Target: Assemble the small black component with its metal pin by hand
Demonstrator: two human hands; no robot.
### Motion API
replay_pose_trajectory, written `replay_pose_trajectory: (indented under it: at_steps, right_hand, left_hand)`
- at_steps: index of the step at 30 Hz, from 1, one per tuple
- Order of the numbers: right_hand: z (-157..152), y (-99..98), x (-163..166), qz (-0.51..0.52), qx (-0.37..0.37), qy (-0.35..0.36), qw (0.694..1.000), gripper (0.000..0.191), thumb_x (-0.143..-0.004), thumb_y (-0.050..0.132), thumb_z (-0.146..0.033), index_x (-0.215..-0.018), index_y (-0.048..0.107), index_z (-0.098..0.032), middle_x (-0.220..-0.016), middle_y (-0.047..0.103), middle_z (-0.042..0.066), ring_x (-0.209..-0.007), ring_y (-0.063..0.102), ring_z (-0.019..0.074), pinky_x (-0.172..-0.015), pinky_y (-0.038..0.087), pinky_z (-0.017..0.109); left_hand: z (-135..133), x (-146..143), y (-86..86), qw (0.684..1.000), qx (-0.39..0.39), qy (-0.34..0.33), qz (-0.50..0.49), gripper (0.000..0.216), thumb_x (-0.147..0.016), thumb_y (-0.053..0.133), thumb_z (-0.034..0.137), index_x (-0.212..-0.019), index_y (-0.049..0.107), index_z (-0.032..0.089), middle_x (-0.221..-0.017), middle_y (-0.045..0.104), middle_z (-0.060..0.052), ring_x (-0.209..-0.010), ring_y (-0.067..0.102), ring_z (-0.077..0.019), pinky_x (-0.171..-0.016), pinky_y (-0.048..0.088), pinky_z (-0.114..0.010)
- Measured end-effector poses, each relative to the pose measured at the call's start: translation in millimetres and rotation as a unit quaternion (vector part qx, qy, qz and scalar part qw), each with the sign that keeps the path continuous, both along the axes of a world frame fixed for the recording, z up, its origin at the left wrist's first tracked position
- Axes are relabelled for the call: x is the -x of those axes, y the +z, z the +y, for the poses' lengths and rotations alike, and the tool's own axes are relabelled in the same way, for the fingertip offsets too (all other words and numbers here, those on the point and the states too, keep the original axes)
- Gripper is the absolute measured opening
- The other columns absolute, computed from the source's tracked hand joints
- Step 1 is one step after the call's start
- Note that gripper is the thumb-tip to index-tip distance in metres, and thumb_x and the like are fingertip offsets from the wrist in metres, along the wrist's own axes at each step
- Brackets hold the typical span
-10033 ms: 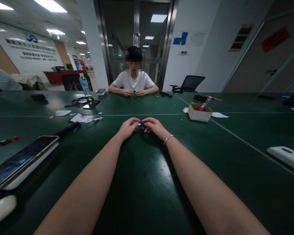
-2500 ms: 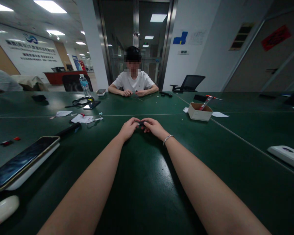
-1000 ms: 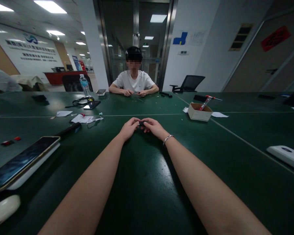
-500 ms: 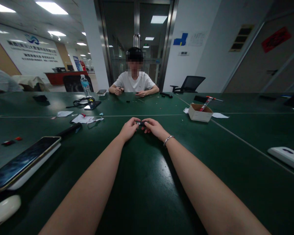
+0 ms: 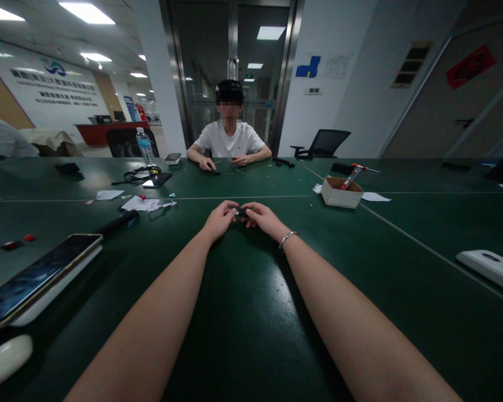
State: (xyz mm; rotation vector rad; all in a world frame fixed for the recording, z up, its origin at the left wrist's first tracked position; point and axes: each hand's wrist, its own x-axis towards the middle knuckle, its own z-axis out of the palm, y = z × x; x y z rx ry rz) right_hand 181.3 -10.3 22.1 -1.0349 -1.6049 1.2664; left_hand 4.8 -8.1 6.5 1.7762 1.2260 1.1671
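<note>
Between my hands, just above or on the green table (image 5: 243,290), is a small black object (image 5: 242,213) with a shiny metallic end on its left. It is too small to tell its exact kind. My left hand (image 5: 221,219) pinches the metallic end between thumb and fingers. From the other side, my right hand (image 5: 263,218) grips the black end, fingers curled round it. The fingers hide much of the object.
Left lie a phone (image 5: 46,279) on a white box, a white mouse (image 5: 6,360), a dark tube (image 5: 117,221) and paper scraps (image 5: 142,203). A water bottle (image 5: 145,146) stands behind. Right is a small box (image 5: 341,192) holding a red tool. A person (image 5: 229,137) sits opposite.
My hands stay almost in place, still on the small black object. Across the table, the person's hand on the left of the picture has reached down to a small black piece on the tabletop.
</note>
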Motion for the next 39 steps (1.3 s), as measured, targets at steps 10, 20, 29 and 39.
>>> replay_pose_trajectory:
  at_steps: [10,20,29,39]
  right_hand:
    - [-1.0,0.7,-0.1,0.002,-0.001,0.000,1.000,0.016,-0.089,0.055,-0.015,-0.104,0.062,-0.016,-0.068,0.065,-0.001,-0.050,0.058,0.0058,-0.046,0.041,0.015]
    - [-2.8,2.9,1.5,0.005,0.008,-0.017,1.000,0.018,-0.091,0.049,-0.014,-0.105,0.061,-0.016,-0.068,0.065,-0.001,-0.048,0.057,0.0057,-0.046,0.040,0.015]
    - [-2.9,2.7,-0.6,0.009,0.006,-0.003,1.000,0.017,-0.091,0.052,-0.016,-0.104,0.062,-0.017,-0.069,0.066,-0.001,-0.049,0.058,0.0056,-0.047,0.041,0.014]
    - [-2.7,1.8,0.0,0.020,0.008,-0.012,1.000,0.017,-0.092,0.050,-0.015,-0.105,0.060,-0.017,-0.068,0.065,-0.001,-0.048,0.059,0.0054,-0.046,0.042,0.014]
  left_hand:
    - [0.4,0.5,-0.6,1.000,0.004,-0.002,-0.013,0.028,-0.082,0.052,0.029,-0.107,0.062,0.020,-0.072,0.058,0.001,-0.063,0.054,-0.0112,-0.063,0.044,-0.025]
    - [0.2,-0.5,0.2,1.000,-0.018,0.009,-0.009,0.027,-0.084,0.051,0.032,-0.104,0.064,0.020,-0.092,0.063,-0.004,-0.076,0.057,-0.0134,-0.070,0.046,-0.026]
    - [-0.4,-0.5,-0.6,1.000,-0.013,0.001,-0.002,0.026,-0.087,0.047,0.033,-0.103,0.063,0.020,-0.068,0.056,0.001,-0.063,0.053,-0.0119,-0.062,0.043,-0.025]
    - [-1.1,0.2,0.5,1.000,-0.020,0.016,-0.003,0.027,-0.083,0.054,0.032,-0.107,0.063,0.022,-0.089,0.062,-0.002,-0.069,0.056,-0.0115,-0.066,0.045,-0.025]
